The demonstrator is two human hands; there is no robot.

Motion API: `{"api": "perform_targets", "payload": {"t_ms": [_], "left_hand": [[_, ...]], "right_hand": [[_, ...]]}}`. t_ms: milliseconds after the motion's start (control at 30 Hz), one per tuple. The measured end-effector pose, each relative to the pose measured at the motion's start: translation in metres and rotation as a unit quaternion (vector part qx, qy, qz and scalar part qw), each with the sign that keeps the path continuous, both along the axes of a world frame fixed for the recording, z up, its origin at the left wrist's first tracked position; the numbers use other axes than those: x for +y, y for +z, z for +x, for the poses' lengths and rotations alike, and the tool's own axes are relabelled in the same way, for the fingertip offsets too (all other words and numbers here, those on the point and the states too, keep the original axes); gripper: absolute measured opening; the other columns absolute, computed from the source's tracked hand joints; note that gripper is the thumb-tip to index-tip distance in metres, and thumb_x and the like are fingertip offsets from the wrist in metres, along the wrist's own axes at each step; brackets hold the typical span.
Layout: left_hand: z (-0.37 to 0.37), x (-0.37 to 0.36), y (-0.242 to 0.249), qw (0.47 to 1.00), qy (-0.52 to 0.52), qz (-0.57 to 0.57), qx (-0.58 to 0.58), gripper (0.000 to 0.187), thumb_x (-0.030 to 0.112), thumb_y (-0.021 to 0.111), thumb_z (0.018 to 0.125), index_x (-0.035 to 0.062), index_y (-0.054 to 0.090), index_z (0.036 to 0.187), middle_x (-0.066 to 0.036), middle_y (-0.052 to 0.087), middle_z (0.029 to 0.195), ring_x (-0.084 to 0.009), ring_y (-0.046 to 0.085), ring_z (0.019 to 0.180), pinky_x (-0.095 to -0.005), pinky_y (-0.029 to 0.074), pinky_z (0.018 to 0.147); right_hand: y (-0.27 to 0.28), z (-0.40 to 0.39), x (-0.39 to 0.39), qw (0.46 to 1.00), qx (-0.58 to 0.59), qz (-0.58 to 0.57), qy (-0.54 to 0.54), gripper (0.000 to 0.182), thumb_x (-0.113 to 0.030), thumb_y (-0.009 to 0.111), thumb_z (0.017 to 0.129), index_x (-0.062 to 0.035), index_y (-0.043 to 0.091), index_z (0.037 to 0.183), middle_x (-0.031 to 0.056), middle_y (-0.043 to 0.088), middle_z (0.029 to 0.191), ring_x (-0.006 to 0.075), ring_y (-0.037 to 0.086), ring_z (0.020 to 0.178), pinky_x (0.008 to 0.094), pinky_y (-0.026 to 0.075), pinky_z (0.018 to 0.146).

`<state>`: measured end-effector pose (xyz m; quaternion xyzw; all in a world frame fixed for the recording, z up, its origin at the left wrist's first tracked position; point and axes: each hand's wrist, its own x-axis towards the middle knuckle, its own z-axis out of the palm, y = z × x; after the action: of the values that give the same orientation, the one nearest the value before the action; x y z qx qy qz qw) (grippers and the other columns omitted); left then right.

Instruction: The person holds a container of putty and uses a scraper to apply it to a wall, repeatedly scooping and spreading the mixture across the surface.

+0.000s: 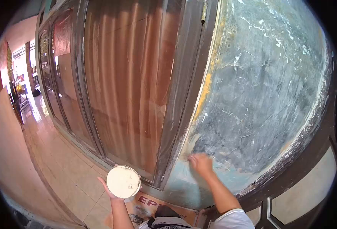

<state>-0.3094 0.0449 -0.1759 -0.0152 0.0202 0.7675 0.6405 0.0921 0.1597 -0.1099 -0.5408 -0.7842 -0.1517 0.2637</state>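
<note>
My left hand is wrapped around the side of a round tub filled with a cream-coloured paste, its open top facing me. The tub is low in front of the window frame. My right hand is closed close to the lower left of the wall, near the window frame's edge. Whatever its fingers hold is hidden from this angle. Patchy dark grey covers most of the wall, with pale blue paint low down and a yellowish strip along its left edge.
Left of the wall stands a dark wooden window frame with glass and a brown curtain behind it. A printed sheet lies on the tiled floor. A dark panelled door is at the right.
</note>
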Motion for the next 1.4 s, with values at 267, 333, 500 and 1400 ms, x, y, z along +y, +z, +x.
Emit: {"api": "perform_targets", "payload": {"t_ms": [267,333,500,1400], "left_hand": [[-0.001,0.004,-0.018,0.992,0.014,0.043,0.118,0.1,0.089,0.037,0.092,0.0093,0.056,0.148,-0.018,0.064,0.14,-0.0511,0.064,0.119,-0.0804,0.052,0.084],[0.008,-0.006,0.006,0.996,0.033,0.029,0.079,0.1,0.087,0.036,0.095,0.0053,0.055,0.149,-0.015,0.064,0.141,-0.0433,0.063,0.123,-0.0668,0.055,0.098],[0.003,-0.009,0.022,0.978,0.016,0.137,0.153,0.1,0.085,0.035,0.097,0.0017,0.053,0.15,-0.015,0.063,0.144,-0.0369,0.061,0.128,-0.0554,0.052,0.107],[0.001,-0.003,-0.003,0.993,0.007,0.048,0.104,0.099,0.086,0.035,0.096,0.0057,0.051,0.152,-0.017,0.062,0.143,-0.0438,0.062,0.124,-0.0649,0.053,0.101]], "right_hand": [[0.05,-0.01,-0.033,0.976,0.154,0.128,0.09,0.012,-0.018,0.076,0.091,-0.0078,0.08,0.095,0.0111,0.078,0.093,0.032,0.073,0.085,0.044,0.058,0.076],[-0.003,-0.007,-0.027,0.984,0.12,0.077,0.111,0.014,-0.02,0.078,0.09,-0.0061,0.08,0.095,0.0132,0.077,0.092,0.0335,0.073,0.084,0.0447,0.058,0.075],[0.044,-0.01,-0.009,0.985,0.112,0.112,0.062,0.013,-0.018,0.078,0.09,-0.0054,0.079,0.095,0.0129,0.077,0.091,0.0336,0.072,0.083,0.0443,0.057,0.075],[-0.057,0.011,-0.012,0.999,0.034,0.026,0.029,0.014,-0.027,0.074,0.093,-0.0134,0.077,0.092,0.0078,0.074,0.087,0.0329,0.068,0.08,0.0483,0.056,0.07]]}}
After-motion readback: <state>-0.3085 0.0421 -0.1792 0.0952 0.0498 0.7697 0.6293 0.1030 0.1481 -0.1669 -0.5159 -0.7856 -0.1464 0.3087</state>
